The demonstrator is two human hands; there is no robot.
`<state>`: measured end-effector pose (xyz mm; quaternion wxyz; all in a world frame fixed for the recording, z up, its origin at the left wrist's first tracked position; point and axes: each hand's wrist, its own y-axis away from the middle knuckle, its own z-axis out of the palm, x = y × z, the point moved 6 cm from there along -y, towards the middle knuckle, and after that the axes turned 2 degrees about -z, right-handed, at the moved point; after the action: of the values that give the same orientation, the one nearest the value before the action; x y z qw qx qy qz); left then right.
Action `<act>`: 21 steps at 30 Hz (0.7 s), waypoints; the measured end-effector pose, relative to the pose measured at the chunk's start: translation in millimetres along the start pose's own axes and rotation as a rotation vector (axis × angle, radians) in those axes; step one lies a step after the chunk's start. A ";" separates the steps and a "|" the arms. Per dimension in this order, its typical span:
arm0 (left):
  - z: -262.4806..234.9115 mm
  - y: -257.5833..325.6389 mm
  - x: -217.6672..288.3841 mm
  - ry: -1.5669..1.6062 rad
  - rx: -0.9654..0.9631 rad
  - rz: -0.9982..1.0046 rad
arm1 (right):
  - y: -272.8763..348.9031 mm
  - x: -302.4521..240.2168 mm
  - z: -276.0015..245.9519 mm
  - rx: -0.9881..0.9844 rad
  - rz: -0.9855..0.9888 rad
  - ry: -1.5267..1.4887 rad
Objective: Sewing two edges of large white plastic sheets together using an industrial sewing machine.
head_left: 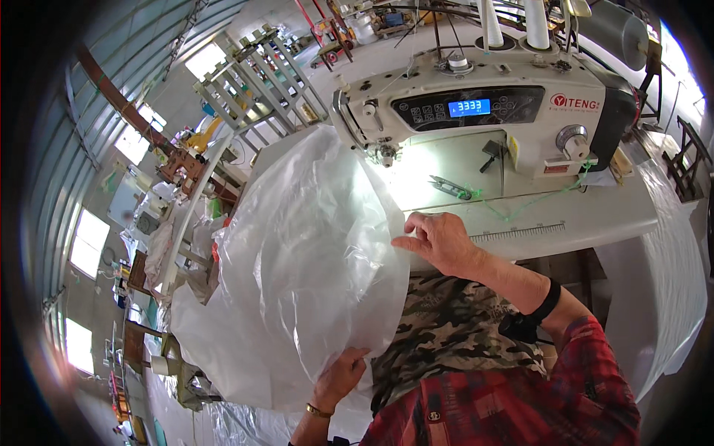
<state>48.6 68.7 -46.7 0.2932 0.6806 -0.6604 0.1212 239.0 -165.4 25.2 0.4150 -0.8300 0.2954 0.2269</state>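
Observation:
A large translucent white plastic sheet [305, 253], creased and shiny, billows up from the lower left to the needle end of a white sewing machine [491, 111]. Its lower edge is gripped by my left hand [341, 380], whose fingertips are partly hidden by the film. Beside the sheet's right edge is my right hand [446, 244], thumb and forefinger apart, the thumb tip against the film. The sheet covers the area left of the presser foot [387, 154]. Thread snips [451, 187] with a green cord lie on the machine bed.
White thread cones [535, 26] stand above the machine. A ruler scale [520, 232] runs along the table's front edge. More plastic film [662, 260] hangs at the right. A grey metal rack [260, 82] stands behind on the left, near a cluttered bench [186, 223].

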 end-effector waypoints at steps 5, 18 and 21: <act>4.3 29.4 6.7 -0.078 -0.099 0.000 | 15.3 5.4 -2.6 0.134 0.053 0.304; 4.7 83.0 -105.4 -0.412 0.132 0.026 | 0.2 14.2 -56.3 0.084 0.322 -0.713; 3.9 91.4 -142.5 -0.385 0.189 -0.037 | 0.5 19.1 -80.9 0.245 0.286 -0.816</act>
<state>-55.0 188.5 -106.7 0.0989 0.7277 -0.6772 0.0449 263.1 -238.0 57.7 0.5574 -0.5680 0.2439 0.5542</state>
